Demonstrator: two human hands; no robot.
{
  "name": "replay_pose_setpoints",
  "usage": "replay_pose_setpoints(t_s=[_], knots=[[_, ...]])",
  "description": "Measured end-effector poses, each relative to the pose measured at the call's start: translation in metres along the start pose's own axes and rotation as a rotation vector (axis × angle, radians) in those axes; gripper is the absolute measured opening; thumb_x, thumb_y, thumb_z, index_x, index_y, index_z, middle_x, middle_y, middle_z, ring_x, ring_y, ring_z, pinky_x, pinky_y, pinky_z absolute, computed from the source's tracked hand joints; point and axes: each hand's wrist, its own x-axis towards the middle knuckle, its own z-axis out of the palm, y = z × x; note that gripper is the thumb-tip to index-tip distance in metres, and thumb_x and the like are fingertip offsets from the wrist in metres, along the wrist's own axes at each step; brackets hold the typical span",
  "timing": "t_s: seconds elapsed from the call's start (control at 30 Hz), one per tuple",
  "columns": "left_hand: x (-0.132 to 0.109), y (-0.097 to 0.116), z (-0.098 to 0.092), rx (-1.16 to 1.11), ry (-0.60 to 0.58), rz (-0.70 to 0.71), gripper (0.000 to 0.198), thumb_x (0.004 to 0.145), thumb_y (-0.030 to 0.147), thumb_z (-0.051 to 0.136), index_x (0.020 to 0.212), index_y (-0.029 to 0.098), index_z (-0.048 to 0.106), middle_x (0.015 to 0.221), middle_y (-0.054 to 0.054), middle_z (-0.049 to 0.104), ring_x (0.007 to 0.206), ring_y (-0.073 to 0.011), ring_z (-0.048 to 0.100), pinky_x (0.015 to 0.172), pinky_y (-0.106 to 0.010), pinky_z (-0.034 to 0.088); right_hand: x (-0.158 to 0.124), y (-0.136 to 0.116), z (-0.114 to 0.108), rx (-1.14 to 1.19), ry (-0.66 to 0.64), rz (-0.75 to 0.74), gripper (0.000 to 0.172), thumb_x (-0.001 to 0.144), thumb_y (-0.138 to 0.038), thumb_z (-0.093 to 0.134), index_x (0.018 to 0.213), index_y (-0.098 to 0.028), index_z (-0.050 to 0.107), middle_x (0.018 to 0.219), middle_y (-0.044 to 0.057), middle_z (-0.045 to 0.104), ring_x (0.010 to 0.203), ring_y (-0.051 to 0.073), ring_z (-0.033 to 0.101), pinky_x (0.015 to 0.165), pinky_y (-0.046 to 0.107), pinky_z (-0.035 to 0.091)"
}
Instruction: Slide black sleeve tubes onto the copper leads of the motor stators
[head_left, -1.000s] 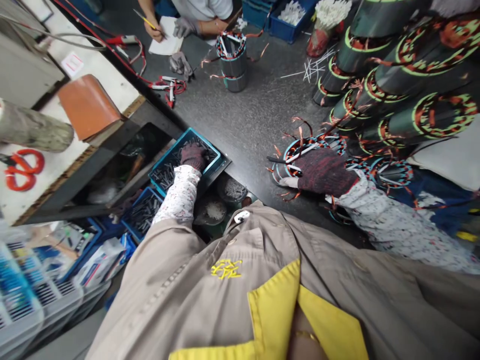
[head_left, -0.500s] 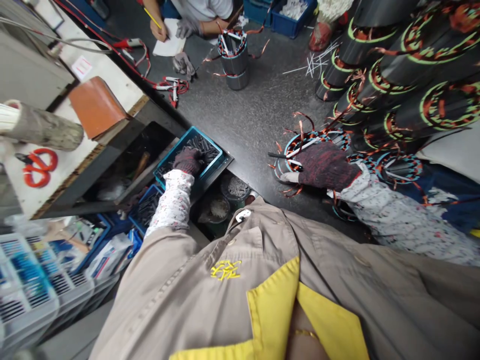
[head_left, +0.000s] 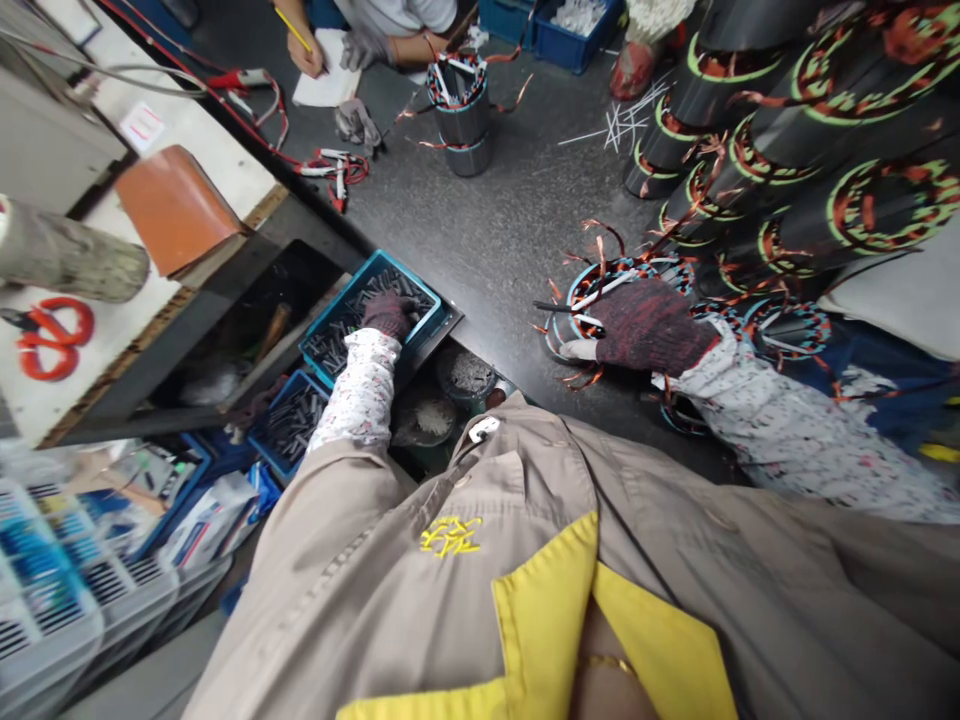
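Observation:
My left hand (head_left: pixel 388 315), in a dark red knitted glove, reaches into a teal plastic crate (head_left: pixel 339 298) full of small dark grey sleeves or tubes (head_left: pixel 390 285). Its fingers are down among those pieces, and I cannot tell whether they grip any. My right hand (head_left: pixel 651 328), in a matching glove, clasps the end of a wound motor stator (head_left: pixel 600 285) lying on its side. Copper leads and white slot pieces stick out around that hand. The glove hides much of the stator's end.
Several stators with green-ringed windings (head_left: pixel 825 130) are stacked at right. A co-worker's hands (head_left: pixel 307 55) write on paper at the top. Two stacked stators (head_left: pixel 461 125) stand on the dark bench (head_left: pixel 510 225). Blue crates (head_left: pixel 289 425) sit below its edge, beside my tan coat (head_left: pixel 375 560).
My left hand shifts slightly among the dark pieces in the crate. My right hand stays on the stator. The whole view sways a little.

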Motion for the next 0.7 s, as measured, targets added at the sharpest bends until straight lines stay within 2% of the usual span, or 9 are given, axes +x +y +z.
replay_pose_setpoints(t_s=[0.1, 0.27, 0.37, 0.43, 0.5, 0.53, 0.6, 0.63, 0.7], knots=[[-0.002, -0.004, 0.004, 0.03, 0.001, -0.025, 0.048, 0.1, 0.037, 0.075, 0.141, 0.013, 0.086, 0.154, -0.024, 0.073, 0.148, -0.0476, 0.066, 0.128, -0.057, 0.053, 0.001, 0.001, 0.001, -0.008, -0.006, -0.006, 0.064, 0.111, -0.074, 0.063, 0.138, -0.02, 0.082, 0.125, 0.019, 0.083, 0.117, 0.038, 0.076, 0.093, 0.042, 0.045], [-0.015, -0.027, -0.003, -0.154, 0.109, -0.107, 0.04, 0.104, 0.033, 0.072, 0.138, 0.016, 0.083, 0.15, -0.016, 0.078, 0.144, -0.0389, 0.07, 0.126, -0.051, 0.056, 0.002, -0.004, 0.0, 0.042, 0.009, 0.045, 0.062, 0.113, -0.072, 0.061, 0.136, -0.017, 0.082, 0.126, 0.02, 0.083, 0.115, 0.036, 0.076, 0.09, 0.042, 0.044], [-0.026, -0.022, -0.002, -0.502, 0.286, -0.073, 0.048, 0.103, 0.028, 0.072, 0.15, 0.017, 0.076, 0.144, -0.013, 0.081, 0.139, -0.0328, 0.075, 0.127, -0.048, 0.057, 0.003, -0.009, -0.005, 0.079, 0.017, 0.06, 0.064, 0.113, -0.07, 0.061, 0.14, -0.016, 0.08, 0.136, 0.021, 0.081, 0.123, 0.038, 0.075, 0.092, 0.042, 0.045], [-0.035, 0.001, 0.006, -0.826, 0.36, 0.057, 0.054, 0.101, 0.03, 0.075, 0.153, 0.019, 0.073, 0.139, -0.01, 0.083, 0.133, -0.028, 0.077, 0.125, -0.043, 0.059, 0.004, -0.011, -0.008, 0.086, 0.002, 0.059, 0.067, 0.114, -0.072, 0.058, 0.144, -0.015, 0.078, 0.138, 0.021, 0.08, 0.125, 0.039, 0.074, 0.093, 0.044, 0.046], [-0.045, 0.037, 0.022, -1.061, 0.263, 0.201, 0.053, 0.103, 0.043, 0.077, 0.15, 0.019, 0.075, 0.124, -0.009, 0.084, 0.118, -0.0252, 0.08, 0.116, -0.042, 0.064, 0.004, -0.012, -0.009, 0.078, -0.017, 0.071, 0.068, 0.114, -0.072, 0.055, 0.143, -0.014, 0.077, 0.136, 0.021, 0.081, 0.124, 0.04, 0.075, 0.093, 0.044, 0.046], [-0.048, 0.058, 0.032, -1.164, 0.136, 0.229, 0.054, 0.103, 0.052, 0.077, 0.145, 0.018, 0.077, 0.109, -0.008, 0.083, 0.104, -0.0237, 0.081, 0.107, -0.043, 0.067, 0.004, -0.011, -0.008, 0.075, -0.027, 0.073, 0.069, 0.114, -0.072, 0.054, 0.143, -0.013, 0.077, 0.136, 0.021, 0.08, 0.124, 0.04, 0.075, 0.094, 0.044, 0.046], [-0.05, 0.096, 0.054, -1.319, -0.135, 0.233, 0.063, 0.098, 0.063, 0.083, 0.14, 0.016, 0.077, 0.093, -0.006, 0.079, 0.088, -0.0213, 0.078, 0.096, -0.042, 0.068, 0.004, -0.01, -0.007, 0.068, -0.034, 0.073, 0.071, 0.115, -0.072, 0.053, 0.143, -0.012, 0.076, 0.137, 0.022, 0.08, 0.125, 0.039, 0.074, 0.096, 0.044, 0.047], [-0.047, 0.112, 0.065, -1.359, -0.222, 0.229, 0.064, 0.095, 0.063, 0.087, 0.137, 0.015, 0.078, 0.088, -0.005, 0.077, 0.086, -0.0204, 0.076, 0.095, -0.041, 0.067, 0.004, -0.01, -0.005, 0.064, -0.031, 0.072, 0.072, 0.115, -0.072, 0.052, 0.144, -0.011, 0.076, 0.137, 0.023, 0.08, 0.125, 0.039, 0.074, 0.097, 0.044, 0.047], [-0.037, 0.136, 0.082, -1.417, -0.285, 0.212, 0.062, 0.093, 0.057, 0.091, 0.134, 0.013, 0.078, 0.083, -0.002, 0.074, 0.083, -0.0188, 0.073, 0.096, -0.039, 0.065, 0.003, -0.008, -0.002, 0.061, -0.02, 0.065, 0.074, 0.115, -0.074, 0.052, 0.147, -0.011, 0.075, 0.139, 0.023, 0.08, 0.127, 0.039, 0.074, 0.099, 0.044, 0.047]])
